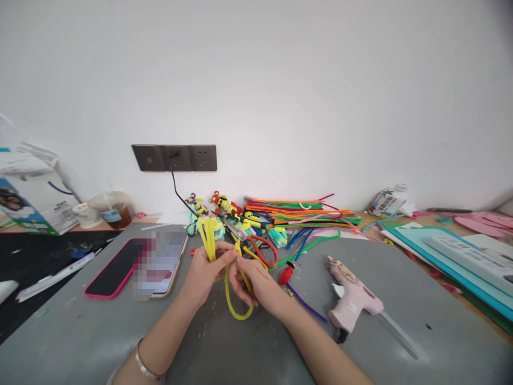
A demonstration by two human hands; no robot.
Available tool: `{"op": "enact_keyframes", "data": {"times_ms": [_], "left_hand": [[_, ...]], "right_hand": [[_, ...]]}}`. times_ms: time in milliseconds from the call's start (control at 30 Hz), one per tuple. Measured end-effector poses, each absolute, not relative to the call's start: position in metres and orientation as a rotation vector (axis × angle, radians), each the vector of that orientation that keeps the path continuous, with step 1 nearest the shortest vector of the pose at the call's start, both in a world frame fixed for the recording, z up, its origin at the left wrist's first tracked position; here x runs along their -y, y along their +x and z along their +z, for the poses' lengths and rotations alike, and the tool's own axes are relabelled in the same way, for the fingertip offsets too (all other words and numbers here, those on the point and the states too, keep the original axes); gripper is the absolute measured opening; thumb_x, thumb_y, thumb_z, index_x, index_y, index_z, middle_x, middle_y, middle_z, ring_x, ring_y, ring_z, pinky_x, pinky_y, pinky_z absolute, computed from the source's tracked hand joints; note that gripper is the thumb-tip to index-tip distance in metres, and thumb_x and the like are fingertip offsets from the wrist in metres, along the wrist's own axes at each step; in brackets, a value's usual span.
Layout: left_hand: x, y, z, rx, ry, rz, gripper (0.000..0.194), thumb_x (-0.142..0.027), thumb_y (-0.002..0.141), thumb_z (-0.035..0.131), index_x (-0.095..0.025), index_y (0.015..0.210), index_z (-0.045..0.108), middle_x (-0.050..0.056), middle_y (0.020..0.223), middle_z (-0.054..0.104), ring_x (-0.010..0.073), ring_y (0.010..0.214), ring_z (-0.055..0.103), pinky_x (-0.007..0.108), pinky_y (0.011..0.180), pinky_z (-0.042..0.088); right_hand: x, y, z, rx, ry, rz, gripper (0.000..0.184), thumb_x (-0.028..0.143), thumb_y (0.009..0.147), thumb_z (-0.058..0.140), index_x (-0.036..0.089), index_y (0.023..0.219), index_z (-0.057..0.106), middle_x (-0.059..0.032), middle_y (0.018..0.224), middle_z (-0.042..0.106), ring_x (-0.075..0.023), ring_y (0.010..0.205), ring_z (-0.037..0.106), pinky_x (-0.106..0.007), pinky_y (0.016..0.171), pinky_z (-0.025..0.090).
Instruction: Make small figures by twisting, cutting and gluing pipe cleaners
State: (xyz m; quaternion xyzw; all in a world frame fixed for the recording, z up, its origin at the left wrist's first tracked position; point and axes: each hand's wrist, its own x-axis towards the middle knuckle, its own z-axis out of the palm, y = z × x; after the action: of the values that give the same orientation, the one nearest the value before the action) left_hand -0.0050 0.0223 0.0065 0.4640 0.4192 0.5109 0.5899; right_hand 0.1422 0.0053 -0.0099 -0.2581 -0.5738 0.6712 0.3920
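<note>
The grip of the left hand (205, 272) is pinching the yellow pipe cleaners (207, 240), with thumb and fingers pressed on them; their folded upper lengths rise above this hand. The grip of the right hand (258, 280) is also pinching, with thumb and fingertips at a small gathered place just beside the left thumb. The yellow pipe cleaners are thus held above the counter (248, 353), between the two hands, and a wide loop hangs below the fingers.

I judge this material to be very light, fuzzy and soft outside, with a thin wire inside — so it should bend easily and keep its bend. It is probably not slippery and not fragile, but a hard squeeze may flatten the fuzz or leave a kink. A good place to take hold seems to be the gathered part, pinched lightly; the round loop is better left free, because pressure there can spoil its curve.

Just beyond the hands lie the red-handled scissors (276, 251), and behind them a pile of coloured pipe cleaners (296, 216). Farther out, a pink glue gun (352, 305) lies to the right — two phones (112, 272) lie to the left.
</note>
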Motion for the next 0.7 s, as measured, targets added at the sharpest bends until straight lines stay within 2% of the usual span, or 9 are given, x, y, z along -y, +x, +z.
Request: {"op": "enact_keyframes", "data": {"times_ms": [133,333,533,700], "left_hand": [[-0.0216,-0.0049,0.0083,-1.003,1.058,1.172,0.042,-0.045,0.057,0.090,-0.014,0.081,0.073,-0.003,0.052,0.059,0.0090,0.047,0.051,0.018,0.047,0.039],[-0.0216,-0.0057,0.0122,-0.982,1.042,1.085,0.050,-0.044,0.055,0.092,-0.013,0.091,0.077,0.005,0.073,0.073,0.0146,0.063,0.064,0.023,0.060,0.052],[-0.0222,-0.0073,0.0074,-0.953,1.132,1.120,0.044,-0.050,0.063,0.087,-0.014,0.085,0.075,0.001,0.066,0.064,0.0095,0.056,0.053,0.018,0.052,0.044],[-0.0210,-0.0075,0.0077,-0.948,1.171,1.130,0.042,-0.050,0.064,0.086,-0.015,0.083,0.070,-0.002,0.066,0.060,0.0078,0.054,0.049,0.017,0.050,0.040]], "right_hand": [[-0.0059,0.1426,-0.0117,1.453,-0.632,1.698,0.058,0.061,0.098,0.035,0.018,0.067,0.056,0.0072,0.039,0.041,-0.0071,0.032,0.028,-0.021,0.035,0.022],[-0.0062,0.1435,-0.0123,1.470,-0.599,1.739,0.059,0.060,0.100,0.033,0.018,0.067,0.056,0.0079,0.038,0.038,-0.0073,0.032,0.024,-0.023,0.037,0.020],[-0.0033,0.1433,-0.0090,1.492,-0.586,1.712,0.056,0.054,0.100,0.033,0.018,0.064,0.056,0.0079,0.038,0.036,-0.0074,0.034,0.024,-0.024,0.040,0.020],[-0.0039,0.1418,-0.0106,1.474,-0.547,1.728,0.059,0.058,0.098,0.034,0.018,0.062,0.055,0.0074,0.038,0.036,-0.0076,0.033,0.024,-0.025,0.041,0.019]]}}
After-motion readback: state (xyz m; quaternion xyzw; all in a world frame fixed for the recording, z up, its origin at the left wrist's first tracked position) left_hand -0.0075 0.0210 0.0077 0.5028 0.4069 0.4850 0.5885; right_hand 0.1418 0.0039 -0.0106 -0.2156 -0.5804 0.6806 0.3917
